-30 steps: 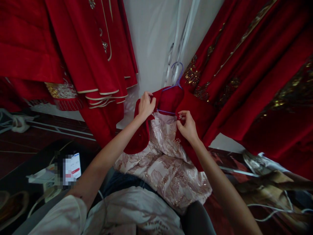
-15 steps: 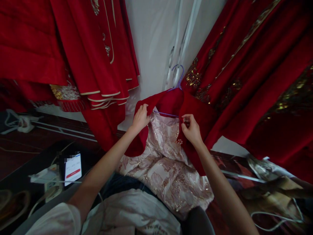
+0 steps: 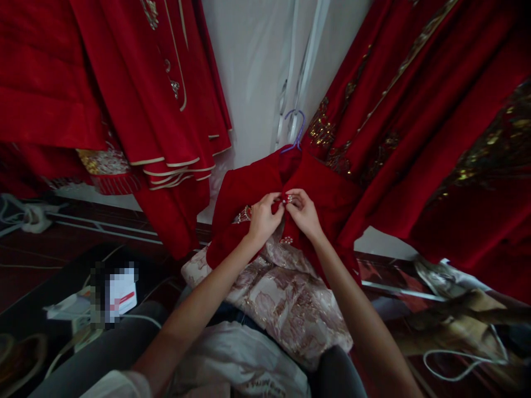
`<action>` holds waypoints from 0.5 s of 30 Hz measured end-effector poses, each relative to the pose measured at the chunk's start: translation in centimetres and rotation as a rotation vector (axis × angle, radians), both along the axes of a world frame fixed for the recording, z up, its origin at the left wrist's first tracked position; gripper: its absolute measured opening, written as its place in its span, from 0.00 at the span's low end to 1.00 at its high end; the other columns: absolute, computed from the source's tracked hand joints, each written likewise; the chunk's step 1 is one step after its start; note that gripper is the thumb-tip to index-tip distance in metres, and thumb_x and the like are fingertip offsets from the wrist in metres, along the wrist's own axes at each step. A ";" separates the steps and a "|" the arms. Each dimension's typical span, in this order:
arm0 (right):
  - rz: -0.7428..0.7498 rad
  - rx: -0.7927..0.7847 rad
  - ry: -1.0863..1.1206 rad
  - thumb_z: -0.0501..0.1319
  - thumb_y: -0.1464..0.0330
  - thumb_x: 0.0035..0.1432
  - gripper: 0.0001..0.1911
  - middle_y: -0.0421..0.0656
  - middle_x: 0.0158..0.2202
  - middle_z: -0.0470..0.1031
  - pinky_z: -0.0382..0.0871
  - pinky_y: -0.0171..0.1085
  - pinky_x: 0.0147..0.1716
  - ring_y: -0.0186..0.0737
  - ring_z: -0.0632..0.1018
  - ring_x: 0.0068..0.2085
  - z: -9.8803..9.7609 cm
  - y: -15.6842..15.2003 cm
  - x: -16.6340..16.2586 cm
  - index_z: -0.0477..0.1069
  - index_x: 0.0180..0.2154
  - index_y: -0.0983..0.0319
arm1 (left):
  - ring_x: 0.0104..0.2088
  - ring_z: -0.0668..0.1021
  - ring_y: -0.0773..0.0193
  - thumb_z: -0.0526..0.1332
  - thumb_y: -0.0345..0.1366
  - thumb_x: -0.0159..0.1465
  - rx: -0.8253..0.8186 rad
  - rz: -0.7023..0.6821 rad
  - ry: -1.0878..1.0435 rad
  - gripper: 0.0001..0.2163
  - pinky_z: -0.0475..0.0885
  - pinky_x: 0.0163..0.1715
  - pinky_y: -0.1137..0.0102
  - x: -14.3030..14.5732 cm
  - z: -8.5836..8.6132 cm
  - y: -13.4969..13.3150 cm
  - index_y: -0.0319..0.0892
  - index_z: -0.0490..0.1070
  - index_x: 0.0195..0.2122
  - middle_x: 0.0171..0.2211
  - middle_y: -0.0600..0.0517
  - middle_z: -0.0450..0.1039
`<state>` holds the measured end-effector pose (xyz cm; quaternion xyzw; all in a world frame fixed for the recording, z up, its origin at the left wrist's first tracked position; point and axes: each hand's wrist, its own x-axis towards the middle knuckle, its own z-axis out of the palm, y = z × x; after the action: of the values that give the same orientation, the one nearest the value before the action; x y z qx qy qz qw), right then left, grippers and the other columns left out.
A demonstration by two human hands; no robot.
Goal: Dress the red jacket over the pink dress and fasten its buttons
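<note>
A short red jacket (image 3: 327, 182) hangs from a purple hanger (image 3: 299, 132), over a pale pink floral brocade dress (image 3: 286, 293) that spreads across my lap. My left hand (image 3: 265, 220) is closed in a pinch on the jacket's left front edge. Opposite it, my right hand (image 3: 304, 213) pinches the other front edge at a jewelled button. The fingertips of both hands meet at the middle, and the fabric between them is partly hidden. Lower on the right-hand front edge shows another jewelled button (image 3: 286, 240). A beaded ornament (image 3: 244, 214) lies on the jacket's left front.
Red garments with pale piping (image 3: 166, 110) hang at the left. More red cloth with gold sequins (image 3: 415, 110) hangs at the right. A lit phone (image 3: 126, 293) stands on a dark surface beside a power strip and cables. A white cord (image 3: 452, 376) lies at the lower right.
My left hand has moved right, bringing the jacket's left front across to my right hand. The two front edges, apart before, now meet, covering the dress's upper part.
</note>
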<state>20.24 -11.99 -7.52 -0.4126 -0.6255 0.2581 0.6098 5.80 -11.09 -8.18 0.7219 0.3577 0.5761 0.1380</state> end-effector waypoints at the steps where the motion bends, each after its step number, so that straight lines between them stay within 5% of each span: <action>1: 0.006 -0.001 0.007 0.60 0.69 0.47 0.14 0.40 0.35 0.73 0.71 0.37 0.41 0.36 0.75 0.37 -0.1 0.0 -0.2 0.65 0.39 0.58 | 0.39 0.80 0.64 0.61 0.29 0.60 -0.023 -0.014 -0.037 0.11 0.74 0.44 0.68 0.3 -0.3 -0.1 0.43 0.70 0.44 0.39 0.49 0.78; 7: -0.023 -0.028 0.086 0.62 0.66 0.50 0.13 0.41 0.36 0.73 0.72 0.37 0.42 0.35 0.76 0.37 -0.6 -0.9 0.0 0.66 0.40 0.58 | 0.39 0.79 0.67 0.60 0.35 0.64 -0.085 -0.091 -0.304 0.12 0.74 0.43 0.70 -0.1 -1.5 -0.4 0.44 0.62 0.47 0.39 0.50 0.74; 15: 0.025 0.064 0.015 0.62 0.61 0.58 0.12 0.43 0.42 0.74 0.73 0.37 0.43 0.36 0.77 0.41 0.4 -1.9 -0.3 0.68 0.42 0.57 | 0.38 0.79 0.67 0.61 0.29 0.60 -0.121 -0.140 -0.255 0.08 0.74 0.41 0.71 0.7 -1.1 0.2 0.44 0.62 0.38 0.34 0.52 0.72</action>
<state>19.90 -13.91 -7.16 -0.3830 -0.6341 0.2484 0.6241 6.52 -10.85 -9.24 0.6565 0.3201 0.6293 0.2654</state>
